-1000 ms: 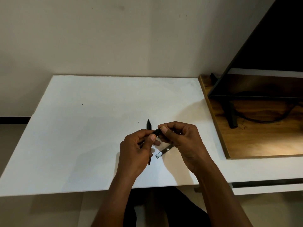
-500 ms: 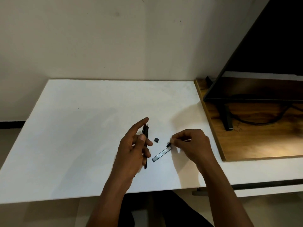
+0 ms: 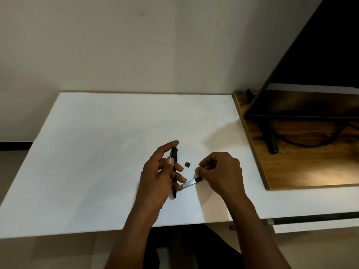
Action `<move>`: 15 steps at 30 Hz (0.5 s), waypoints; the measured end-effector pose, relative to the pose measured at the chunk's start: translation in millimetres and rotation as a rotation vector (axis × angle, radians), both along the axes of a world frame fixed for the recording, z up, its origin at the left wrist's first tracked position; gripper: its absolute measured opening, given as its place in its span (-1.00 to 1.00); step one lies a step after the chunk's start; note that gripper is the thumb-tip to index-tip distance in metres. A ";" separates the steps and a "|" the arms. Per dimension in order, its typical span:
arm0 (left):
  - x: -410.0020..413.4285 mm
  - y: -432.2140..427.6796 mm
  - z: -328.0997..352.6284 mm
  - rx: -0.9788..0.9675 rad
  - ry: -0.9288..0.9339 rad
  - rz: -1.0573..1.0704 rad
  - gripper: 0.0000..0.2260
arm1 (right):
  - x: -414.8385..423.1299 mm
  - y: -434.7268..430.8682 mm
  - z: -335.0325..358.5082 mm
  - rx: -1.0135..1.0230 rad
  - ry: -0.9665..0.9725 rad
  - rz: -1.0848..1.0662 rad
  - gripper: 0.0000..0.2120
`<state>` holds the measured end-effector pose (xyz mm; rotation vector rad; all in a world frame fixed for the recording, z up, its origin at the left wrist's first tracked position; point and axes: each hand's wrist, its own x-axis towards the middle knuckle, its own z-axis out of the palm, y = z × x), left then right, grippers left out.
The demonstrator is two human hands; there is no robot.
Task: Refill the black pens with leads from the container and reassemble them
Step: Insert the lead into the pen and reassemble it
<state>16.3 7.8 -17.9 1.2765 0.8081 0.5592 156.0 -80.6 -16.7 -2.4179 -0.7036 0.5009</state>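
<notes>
My left hand [image 3: 161,175] holds a black pen [image 3: 174,154] upright against the white board [image 3: 97,152], thumb pressed on the barrel and index finger stretched past its top. A second black pen seems to lie under that hand, its tip [image 3: 174,194] showing below the fingers. A small black cap [image 3: 187,164] lies loose on the board between my hands. My right hand [image 3: 219,171] pinches the far end of the slim grey lead container [image 3: 191,183], which lies flat and slanted; its near end touches my left fingers.
A wooden desk surface [image 3: 310,171] adjoins the board on the right. A tilted dark monitor [image 3: 320,74] stands on it, with its stand [image 3: 272,140] and a black cable [image 3: 310,144]. A plain wall runs behind.
My hands came apart from the pen they gripped together. A small black cap now lies on the board. My right hand went down to the lead container; my left keeps the pen.
</notes>
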 end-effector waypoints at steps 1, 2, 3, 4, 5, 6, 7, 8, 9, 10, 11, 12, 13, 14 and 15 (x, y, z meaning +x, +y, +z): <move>-0.2 -0.4 0.3 -0.013 -0.002 -0.003 -0.66 | -1.1 0.6 0.2 -0.002 -0.009 0.004 -0.89; -0.1 -1.0 0.3 -0.022 0.002 -0.006 -0.67 | -1.7 1.2 0.4 0.000 -0.014 0.005 -0.90; -0.1 -1.6 0.4 -0.029 0.009 -0.007 -0.68 | -2.2 1.7 0.3 0.007 -0.014 0.004 -0.91; 0.0 -1.9 0.7 -0.034 0.015 -0.006 -0.69 | -2.7 2.2 0.6 0.017 -0.007 -0.002 -0.91; 0.0 -2.0 1.1 -0.039 0.017 -0.005 -0.71 | -3.2 2.4 0.9 0.026 0.001 -0.007 -0.90; 0.0 -2.0 1.6 -0.044 0.016 -0.005 -0.72 | -3.7 2.8 1.1 0.036 0.005 -0.009 -0.90; -0.1 -2.0 2.1 -0.051 0.015 -0.005 -0.74 | -4.2 3.2 1.1 0.046 0.007 -0.007 -0.89; -0.1 -1.8 2.7 -0.057 0.018 -0.005 -0.75 | -4.9 3.9 1.2 0.057 0.006 -0.004 -0.89; 0.0 -1.8 3.3 -0.059 0.026 -0.004 -0.76 | -5.6 4.5 1.2 0.064 0.004 -0.001 -0.88; 0.3 -1.7 3.8 -0.057 0.039 -0.001 -0.78 | -6.2 5.3 1.0 0.068 0.001 0.004 -0.87; 0.8 -1.7 4.1 -0.053 0.054 0.002 -0.79 | -6.6 5.6 0.3 0.072 0.001 0.008 -0.86; 1.5 -1.8 4.5 -0.048 0.068 0.005 -0.80 | -7.0 5.8 -0.1 0.081 0.000 0.010 -0.86; 2.1 -2.0 4.8 -0.044 0.081 0.007 -0.81 | -7.4 5.8 -0.3 0.100 -0.004 0.007 -0.86; 2.6 -2.1 5.1 -0.037 0.093 0.009 -0.82 | -7.2 6.0 0.2 0.135 -0.008 -0.002 -0.86; 2.7 -2.0 5.4 -0.029 0.107 0.013 -0.83 | -6.7 6.3 1.4 0.187 -0.012 -0.014 -0.87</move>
